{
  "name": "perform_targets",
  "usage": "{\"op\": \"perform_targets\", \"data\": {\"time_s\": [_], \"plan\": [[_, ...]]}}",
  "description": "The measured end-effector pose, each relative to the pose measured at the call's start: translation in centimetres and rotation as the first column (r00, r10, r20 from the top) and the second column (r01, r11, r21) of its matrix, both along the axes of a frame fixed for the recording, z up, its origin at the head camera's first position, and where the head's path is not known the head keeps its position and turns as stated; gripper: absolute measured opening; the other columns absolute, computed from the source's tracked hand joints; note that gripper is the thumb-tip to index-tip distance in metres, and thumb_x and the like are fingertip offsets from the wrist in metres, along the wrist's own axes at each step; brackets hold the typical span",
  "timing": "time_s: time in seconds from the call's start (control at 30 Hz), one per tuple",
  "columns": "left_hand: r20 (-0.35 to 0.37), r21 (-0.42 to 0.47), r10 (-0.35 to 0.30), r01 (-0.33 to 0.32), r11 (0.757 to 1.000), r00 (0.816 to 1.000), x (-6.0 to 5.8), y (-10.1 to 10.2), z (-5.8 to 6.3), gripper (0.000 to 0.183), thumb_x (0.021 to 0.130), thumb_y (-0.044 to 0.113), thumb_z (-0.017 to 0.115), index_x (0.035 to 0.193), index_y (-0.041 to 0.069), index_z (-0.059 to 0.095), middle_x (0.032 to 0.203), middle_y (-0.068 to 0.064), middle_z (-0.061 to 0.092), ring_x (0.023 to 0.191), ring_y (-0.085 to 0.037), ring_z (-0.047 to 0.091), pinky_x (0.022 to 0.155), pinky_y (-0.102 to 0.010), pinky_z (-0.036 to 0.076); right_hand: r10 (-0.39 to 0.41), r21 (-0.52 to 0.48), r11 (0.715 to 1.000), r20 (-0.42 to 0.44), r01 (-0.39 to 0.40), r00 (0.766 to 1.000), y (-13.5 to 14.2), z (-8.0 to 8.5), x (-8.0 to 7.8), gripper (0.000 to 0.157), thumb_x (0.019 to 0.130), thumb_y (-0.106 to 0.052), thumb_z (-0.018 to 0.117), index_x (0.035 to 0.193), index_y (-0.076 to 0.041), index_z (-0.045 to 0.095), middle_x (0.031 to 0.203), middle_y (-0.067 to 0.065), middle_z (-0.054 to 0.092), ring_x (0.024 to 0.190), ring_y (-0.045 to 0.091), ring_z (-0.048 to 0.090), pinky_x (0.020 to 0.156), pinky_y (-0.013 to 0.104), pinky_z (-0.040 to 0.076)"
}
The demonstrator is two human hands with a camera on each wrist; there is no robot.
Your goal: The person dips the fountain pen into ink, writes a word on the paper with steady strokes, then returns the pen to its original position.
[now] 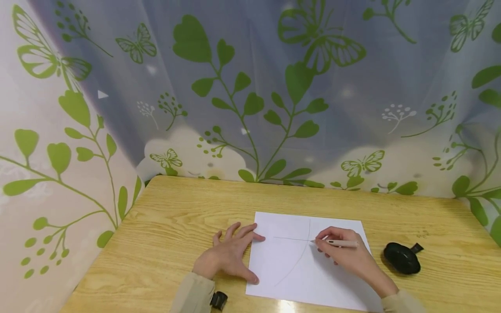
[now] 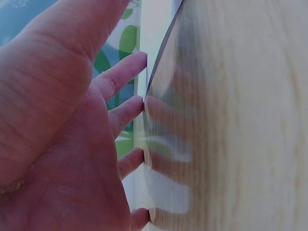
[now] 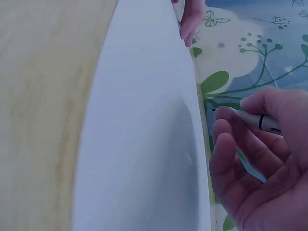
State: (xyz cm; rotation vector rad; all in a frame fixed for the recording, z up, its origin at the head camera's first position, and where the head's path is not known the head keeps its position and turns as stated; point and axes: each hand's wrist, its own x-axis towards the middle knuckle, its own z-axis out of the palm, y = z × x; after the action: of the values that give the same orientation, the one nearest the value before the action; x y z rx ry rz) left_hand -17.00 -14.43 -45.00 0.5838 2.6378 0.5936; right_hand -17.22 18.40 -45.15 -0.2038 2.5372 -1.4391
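Observation:
A white sheet of paper [image 1: 332, 287] lies on the wooden table. Thin lines [image 1: 291, 238] are drawn on it: one roughly level, and one running down from the top and curving to the lower left. My right hand [image 1: 348, 254] pinches a pale pen [image 1: 342, 244], its tip at the paper near where the lines meet. In the right wrist view, the pen [image 3: 248, 118] shows a dark band, with thumb and fingers around it. My left hand [image 1: 231, 254] is spread at the sheet's left edge, index finger and thumb on the paper, other fingertips on or near the table.
A black rounded object [image 1: 402, 258] with a small tab lies on the table [image 1: 180, 208] right of the paper. Something small and black [image 1: 219, 300] sits by the left sleeve. A curtain [image 1: 258, 87] with green leaves and butterflies hangs along the table's back edge and left side.

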Motion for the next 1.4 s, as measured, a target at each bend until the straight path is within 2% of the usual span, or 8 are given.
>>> {"op": "perform_targets", "data": {"time_s": [0.37,0.63,0.9,1.17,1.4], "plan": [[-0.007,-0.003,-0.001,0.001,1.0,1.0,0.0,0.0,-0.2,0.094,0.066,0.056,0.091,0.146,0.036,0.047,0.172,0.007,0.02,0.158,-0.039,0.01,0.112,-0.081,0.014,-0.011,0.039,0.999,0.017,0.011,1.0,0.1,-0.7,-0.8,0.019,0.094,-0.029,0.073,0.1,-0.01,0.072,0.075,0.005,0.071,0.053,0.012,0.055,0.049,0.027,0.048],[-0.009,0.003,-0.001,0.001,1.0,1.0,0.0,0.0,-0.2,0.093,0.065,0.055,0.091,0.145,0.036,0.047,0.171,0.007,0.02,0.158,-0.039,0.01,0.112,-0.08,0.014,-0.019,0.053,0.998,0.013,0.018,1.0,0.0,-1.1,-1.2,0.018,0.094,-0.029,0.074,0.099,-0.012,0.073,0.074,0.004,0.071,0.054,0.012,0.056,0.049,0.027,0.049],[-0.008,0.002,0.001,-0.001,1.0,1.0,0.0,-0.1,-0.2,0.094,0.065,0.055,0.091,0.146,0.036,0.047,0.172,0.007,0.02,0.158,-0.039,0.01,0.112,-0.08,0.013,-0.005,0.054,0.999,0.027,0.003,1.0,-0.1,-0.9,-1.4,0.02,0.095,-0.03,0.073,0.102,-0.012,0.073,0.08,0.002,0.074,0.061,0.014,0.061,0.05,0.028,0.05],[-0.006,0.004,-0.005,0.005,1.0,1.0,-0.1,-0.1,0.0,0.093,0.066,0.055,0.09,0.146,0.036,0.046,0.172,0.007,0.019,0.158,-0.04,0.009,0.112,-0.081,0.013,-0.001,0.07,0.998,0.002,0.001,1.0,-0.2,-0.9,-1.3,0.017,0.094,-0.029,0.073,0.099,-0.012,0.073,0.074,0.003,0.071,0.053,0.012,0.056,0.048,0.027,0.048],[-0.004,0.007,-0.005,0.005,1.0,1.0,-0.1,-0.1,-0.1,0.093,0.066,0.055,0.09,0.146,0.036,0.047,0.172,0.006,0.02,0.158,-0.04,0.009,0.112,-0.08,0.013,-0.002,0.088,0.996,0.004,0.002,1.0,-0.2,-0.8,-1.3,0.016,0.095,-0.028,0.072,0.1,-0.013,0.073,0.076,0.002,0.073,0.053,0.012,0.055,0.048,0.027,0.048]]}}
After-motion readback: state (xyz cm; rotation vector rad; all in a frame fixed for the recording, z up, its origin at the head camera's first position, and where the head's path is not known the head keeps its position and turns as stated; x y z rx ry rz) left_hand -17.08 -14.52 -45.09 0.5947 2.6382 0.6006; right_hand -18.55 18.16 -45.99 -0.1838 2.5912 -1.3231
